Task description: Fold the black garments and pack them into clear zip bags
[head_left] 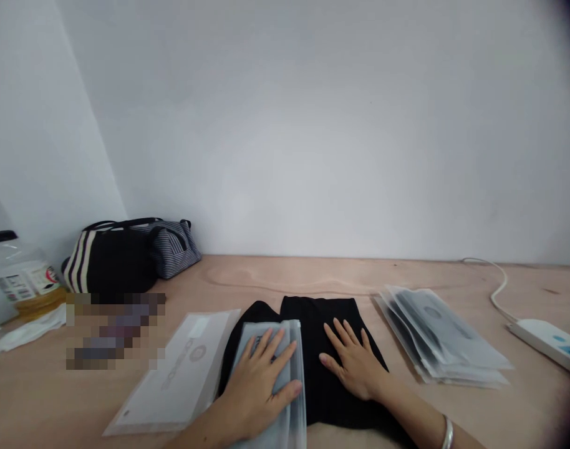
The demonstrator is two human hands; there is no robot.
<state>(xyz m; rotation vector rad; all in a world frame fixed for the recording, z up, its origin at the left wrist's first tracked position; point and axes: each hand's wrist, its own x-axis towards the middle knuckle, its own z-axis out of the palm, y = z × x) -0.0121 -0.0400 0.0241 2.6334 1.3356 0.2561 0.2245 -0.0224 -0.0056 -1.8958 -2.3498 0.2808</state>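
Note:
A black cloth garment [322, 399] lies spread on the table in front of me. On its left part rests a translucent zip bag [297, 349] with something greyish inside. My left hand [259, 383] lies flat on that bag, fingers spread. Directly on the black cloth sits my right hand [353, 362], palm down with its fingers apart. To the left is a frosted bag [186, 362] printed with a round logo and lettering. Farther right, a stack of frosted bags [446, 340] with dark contents lies at a slant.
At the back left stand a black bag with white stripes [114, 262] and a striped pouch [177, 249]. A bottle of yellow liquid [25, 280] is at the left edge. A white power strip [549, 343] with its cord lies at the right. A wall closes the table's back.

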